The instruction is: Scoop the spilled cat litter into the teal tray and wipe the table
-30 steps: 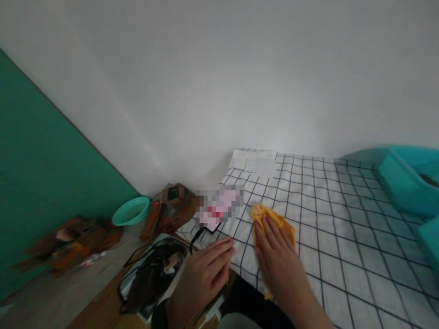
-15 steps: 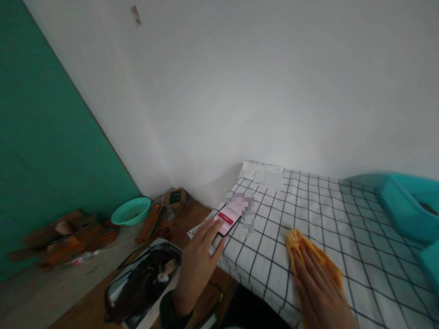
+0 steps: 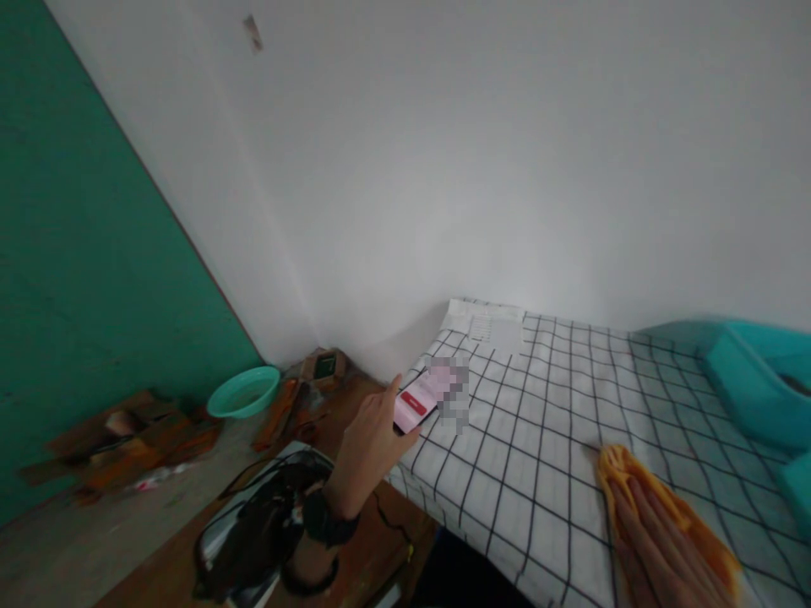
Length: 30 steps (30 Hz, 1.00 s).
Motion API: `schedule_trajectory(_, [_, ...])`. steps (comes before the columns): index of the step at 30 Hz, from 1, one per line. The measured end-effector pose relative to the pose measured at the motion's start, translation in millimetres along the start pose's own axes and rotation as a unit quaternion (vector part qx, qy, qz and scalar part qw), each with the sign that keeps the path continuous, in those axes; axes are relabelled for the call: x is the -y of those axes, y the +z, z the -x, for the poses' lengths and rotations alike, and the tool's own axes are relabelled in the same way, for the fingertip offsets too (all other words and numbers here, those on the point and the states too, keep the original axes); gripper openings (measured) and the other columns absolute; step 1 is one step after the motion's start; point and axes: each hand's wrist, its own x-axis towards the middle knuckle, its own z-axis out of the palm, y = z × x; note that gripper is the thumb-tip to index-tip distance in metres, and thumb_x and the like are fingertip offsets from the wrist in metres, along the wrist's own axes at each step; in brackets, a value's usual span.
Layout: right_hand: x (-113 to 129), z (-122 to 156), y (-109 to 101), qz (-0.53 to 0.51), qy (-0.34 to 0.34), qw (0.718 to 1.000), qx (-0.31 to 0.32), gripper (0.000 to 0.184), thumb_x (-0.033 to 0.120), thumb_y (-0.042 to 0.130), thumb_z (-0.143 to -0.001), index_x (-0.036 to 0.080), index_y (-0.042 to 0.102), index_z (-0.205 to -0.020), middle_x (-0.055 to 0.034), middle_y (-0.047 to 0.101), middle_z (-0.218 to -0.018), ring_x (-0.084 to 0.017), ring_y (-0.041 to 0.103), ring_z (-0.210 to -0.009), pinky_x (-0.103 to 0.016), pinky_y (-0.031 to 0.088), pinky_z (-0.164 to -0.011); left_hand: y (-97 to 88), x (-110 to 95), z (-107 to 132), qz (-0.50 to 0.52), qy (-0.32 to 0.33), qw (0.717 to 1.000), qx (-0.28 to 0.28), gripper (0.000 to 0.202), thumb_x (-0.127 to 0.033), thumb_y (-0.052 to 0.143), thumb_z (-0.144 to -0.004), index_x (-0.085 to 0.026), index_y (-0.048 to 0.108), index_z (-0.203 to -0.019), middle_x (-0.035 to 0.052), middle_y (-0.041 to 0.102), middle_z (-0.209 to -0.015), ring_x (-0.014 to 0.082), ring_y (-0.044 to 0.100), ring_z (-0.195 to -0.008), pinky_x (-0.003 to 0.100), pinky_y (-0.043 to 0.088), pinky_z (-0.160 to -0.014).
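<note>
My left hand (image 3: 372,437) is closed around the lower end of a smartphone (image 3: 416,404), a finger along one edge and the thumb along the other. The phone's lit screen is pink with a red button, and its far end is blurred out. Over the right part of the checked tablecloth (image 3: 507,460), my right hand (image 3: 668,553) presses down on a yellow-orange cloth (image 3: 614,460), the fingers long and close together on it. The cloth bunches up ahead of the fingertips and shows at both sides of the hand.
A turquoise bin (image 3: 748,397) stands at the table's right. A white paper sheet (image 3: 498,329) lies at the back by the wall. Lower left are a black bag (image 3: 259,528), a green basin (image 3: 244,393) and torn cardboard (image 3: 139,439).
My right hand has slid right with the yellow-orange cloth. My left hand has gone from fingers laid over the phone's screen to a grip on its edges; the phone has shifted slightly.
</note>
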Motion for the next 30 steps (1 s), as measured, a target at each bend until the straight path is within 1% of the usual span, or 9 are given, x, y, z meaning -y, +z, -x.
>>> schedule_trajectory(4, [23.8,-50.9,-0.2,0.006,0.043,0.999,-0.018,0.076,0.021,0.035,-0.098,0.020,-0.004,-0.163,-0.0149,0.021,-0.166,-0.037,0.032,-0.148,-0.056,0.049,-0.104,-4.8,1.4,-11.8,0.029,-0.023,0.999,0.002,0.071,-0.024,0.069,-0.076,-0.010,0.043,-0.141,0.0184,0.069,-0.120,0.0328,0.064,-0.114,0.048,0.051,-0.098])
schedule_trajectory(6, [32.9,-75.7,2.2,-0.005,0.065,0.998,-0.014,0.075,0.026,0.034,-0.101,0.019,-0.008,-0.163,-0.0160,0.023,-0.166,-0.033,0.028,-0.150,-0.054,0.044,-0.110,-5.4,3.1,-16.5,0.038,-0.034,0.999,0.002,0.072,-0.024,0.070,-0.073,-0.011,0.044,-0.139,0.0171,0.070,-0.119,0.0327,0.064,-0.114,0.048,0.051,-0.097])
schedule_trajectory(9, [37.1,-97.1,8.2,-0.025,0.063,0.998,-0.005,0.074,0.032,0.033,-0.103,0.020,-0.008,-0.162,-0.0155,0.024,-0.166,-0.031,0.026,-0.151,-0.053,0.037,-0.114,-6.7,6.3,-21.2,0.013,-0.021,1.000,0.015,0.072,-0.024,0.069,-0.072,-0.006,0.045,-0.137,0.0201,0.069,-0.119,0.0348,0.063,-0.115,0.049,0.049,-0.099])
schedule_trajectory(13, [29.8,-98.1,17.0,-0.045,0.053,0.998,0.010,0.070,0.038,0.031,-0.103,0.025,-0.003,-0.163,-0.0124,0.024,-0.167,-0.028,0.031,-0.150,-0.051,0.036,-0.115,-14.1,10.6,-24.4,0.023,-0.024,0.999,0.037,0.077,-0.023,0.067,-0.073,-0.003,0.041,-0.142,0.0214,0.070,-0.120,0.0360,0.064,-0.117,0.048,0.049,-0.099])
schedule_trajectory(16, [30.0,-106.2,23.4,-0.049,0.058,0.997,0.017,0.067,0.040,0.030,-0.104,0.022,0.005,-0.164,-0.0142,0.029,-0.165,-0.028,0.031,-0.150,-0.050,0.035,-0.115,-23.3,15.5,-24.6,0.084,-0.077,0.992,0.056,0.081,-0.025,0.066,-0.075,-0.009,0.035,-0.148,0.0182,0.072,-0.119,0.0327,0.069,-0.109,0.044,0.051,-0.094])
schedule_trajectory(18, [39.7,-126.8,28.4,-0.058,0.042,0.997,0.022,0.063,0.039,0.030,-0.104,0.018,0.017,-0.162,-0.0165,0.036,-0.161,-0.028,0.032,-0.149,-0.051,0.035,-0.115,-29.6,20.1,-24.1,0.124,-0.114,0.984,0.054,0.081,-0.029,0.065,-0.077,-0.013,0.033,-0.149,0.0157,0.072,-0.122,0.0305,0.070,-0.108,0.041,0.052,-0.093])
schedule_trajectory(22, [89.6,-194.4,32.3,-0.114,-0.016,0.989,0.098,0.056,0.036,0.040,-0.102,0.011,0.044,-0.152,-0.0180,0.042,-0.157,-0.030,0.036,-0.147,-0.051,0.036,-0.115,-41.4,31.9,-22.7,0.163,-0.162,0.973,0.018,0.083,-0.033,0.068,-0.075,-0.015,0.035,-0.148,0.0132,0.073,-0.123,0.0289,0.072,-0.105,0.042,0.053,-0.095])
schedule_trajectory(26, [165.6,-246.2,15.0,-0.208,-0.079,0.965,0.141,0.058,0.038,0.042,-0.103,0.009,0.041,-0.153,-0.0164,0.038,-0.159,-0.027,0.032,-0.149,-0.050,0.033,-0.117,-55.3,43.6,-19.7,0.198,-0.171,0.964,-0.052,0.082,-0.039,0.071,-0.073,-0.016,0.039,-0.146,0.0158,0.072,-0.126,0.0306,0.071,-0.108,0.047,0.055,-0.095])
schedule_trajectory(30, [220.2,-256.4,-13.9,-0.291,-0.201,0.923,0.151,0.056,0.040,0.038,-0.104,0.014,0.040,-0.154,-0.0103,0.038,-0.160,-0.022,0.035,-0.148,-0.044,0.033,-0.119,-69.8,51.8,-12.4,0.274,-0.139,0.945,-0.117,0.077,-0.041,0.069,-0.076,-0.019,0.040,-0.144,0.0150,0.073,-0.123,0.0256,0.075,-0.100,0.041,0.061,-0.087])
